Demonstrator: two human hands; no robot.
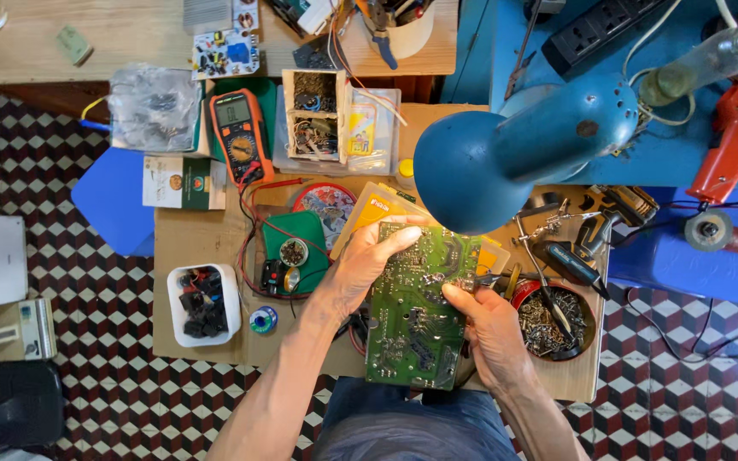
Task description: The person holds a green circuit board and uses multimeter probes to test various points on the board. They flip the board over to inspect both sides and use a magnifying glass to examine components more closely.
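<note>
A green circuit board [412, 320] is held solder side up over a small wooden work board [207, 243]. My left hand [367, 265] grips the circuit board's upper left edge, thumb across its top. My right hand [493, 329] holds its right edge, the thumb pressed on the board's middle, and seems to pinch a slim metal tool [490, 278] whose tip points at the board. A blue desk lamp's shade [476, 171] hangs just above the circuit board's top edge and hides part of it.
An orange multimeter [239, 137] with red leads lies at upper left. A white tub [202, 303] of black parts, a solder spool [263, 320], a tin of metal scraps [553, 320] and helping-hand clips [557, 226] surround the hands. The floor is checkered tile.
</note>
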